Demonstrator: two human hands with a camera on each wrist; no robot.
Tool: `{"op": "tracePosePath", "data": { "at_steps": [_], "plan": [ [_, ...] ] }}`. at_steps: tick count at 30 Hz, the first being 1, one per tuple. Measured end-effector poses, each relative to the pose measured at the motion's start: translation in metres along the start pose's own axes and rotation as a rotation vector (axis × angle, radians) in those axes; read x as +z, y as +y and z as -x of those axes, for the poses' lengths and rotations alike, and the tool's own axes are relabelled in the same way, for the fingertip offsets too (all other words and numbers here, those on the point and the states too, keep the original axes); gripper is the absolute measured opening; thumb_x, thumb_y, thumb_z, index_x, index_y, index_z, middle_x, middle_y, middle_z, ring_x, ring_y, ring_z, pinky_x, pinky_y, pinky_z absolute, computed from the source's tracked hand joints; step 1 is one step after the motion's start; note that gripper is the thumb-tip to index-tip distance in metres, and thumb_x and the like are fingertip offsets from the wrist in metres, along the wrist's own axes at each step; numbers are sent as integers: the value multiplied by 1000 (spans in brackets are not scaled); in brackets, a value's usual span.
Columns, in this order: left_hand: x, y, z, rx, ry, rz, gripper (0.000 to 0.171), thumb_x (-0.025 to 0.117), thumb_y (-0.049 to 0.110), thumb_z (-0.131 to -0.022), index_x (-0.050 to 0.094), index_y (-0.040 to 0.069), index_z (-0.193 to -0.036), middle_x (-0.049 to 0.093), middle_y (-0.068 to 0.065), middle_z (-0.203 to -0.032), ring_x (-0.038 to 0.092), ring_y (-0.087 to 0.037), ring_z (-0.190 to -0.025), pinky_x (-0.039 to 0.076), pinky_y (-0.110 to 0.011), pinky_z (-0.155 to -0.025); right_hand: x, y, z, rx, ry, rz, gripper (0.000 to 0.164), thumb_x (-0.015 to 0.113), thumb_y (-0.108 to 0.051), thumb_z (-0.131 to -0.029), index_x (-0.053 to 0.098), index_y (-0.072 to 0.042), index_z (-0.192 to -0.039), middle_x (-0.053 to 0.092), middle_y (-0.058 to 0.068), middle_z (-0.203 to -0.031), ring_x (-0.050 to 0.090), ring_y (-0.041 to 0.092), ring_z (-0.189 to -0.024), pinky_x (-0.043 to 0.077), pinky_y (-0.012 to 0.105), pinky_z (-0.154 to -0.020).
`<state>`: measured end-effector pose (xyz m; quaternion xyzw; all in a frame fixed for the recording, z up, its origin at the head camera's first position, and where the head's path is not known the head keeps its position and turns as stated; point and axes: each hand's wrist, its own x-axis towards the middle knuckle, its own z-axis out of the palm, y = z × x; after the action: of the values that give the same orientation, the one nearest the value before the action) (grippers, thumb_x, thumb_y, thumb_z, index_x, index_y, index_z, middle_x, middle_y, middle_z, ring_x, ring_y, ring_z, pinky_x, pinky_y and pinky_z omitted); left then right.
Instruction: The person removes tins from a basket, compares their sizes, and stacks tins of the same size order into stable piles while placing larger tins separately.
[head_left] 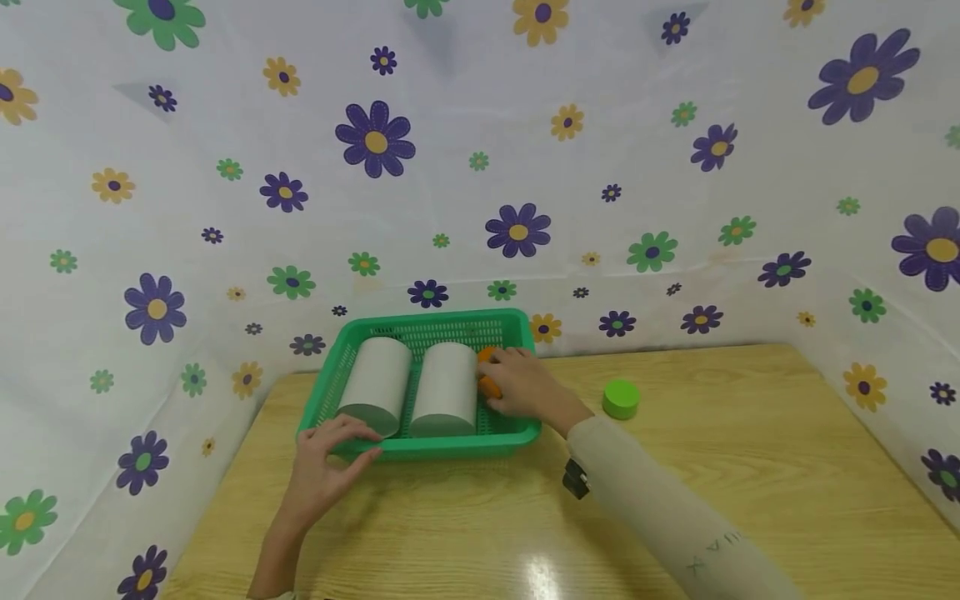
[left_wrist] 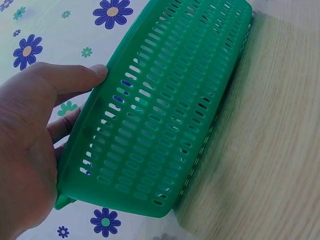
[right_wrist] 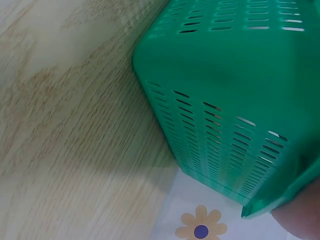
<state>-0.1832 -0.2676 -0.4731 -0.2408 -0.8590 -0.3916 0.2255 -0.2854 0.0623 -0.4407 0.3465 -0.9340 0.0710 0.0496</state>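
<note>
Gripping orange item (head_left: 489, 387) inside green basket (head_left: 450, 447)

Clamped on it with right fingers (head_left: 508, 362), mostly hiding its long axis; crowded just leftward by white cylinders (head_left: 445, 383), with lime-green disc (head_left: 621, 399) rightward on bench (head_left: 735, 450). Pinching crosswise basket's near rim with left fingers (head_left: 343, 427).

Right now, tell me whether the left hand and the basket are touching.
Touching. The left wrist view shows it: the left hand has its thumb tip against the rim of the basket.

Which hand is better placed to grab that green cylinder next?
Probably the right hand, once it releases the orange object: it's nearer the green cylinder, right of the basket. The left hand holds its left end.
</note>
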Motion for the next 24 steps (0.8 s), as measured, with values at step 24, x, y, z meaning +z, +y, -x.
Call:
{"op": "tracePosePath", "data": {
  "at_steps": [24],
  "plan": [
    [-1,-3,-1,1,3,2,32,87,7,-80,75,31,-96,69,12,-98,61,-12,-97,22,-45,-83,10,-6,-18,42,-195,303,30,65,-33,-102,59,-27,-130,66,6,-113,61,22,-94,40,43,-86]
  ]
}}
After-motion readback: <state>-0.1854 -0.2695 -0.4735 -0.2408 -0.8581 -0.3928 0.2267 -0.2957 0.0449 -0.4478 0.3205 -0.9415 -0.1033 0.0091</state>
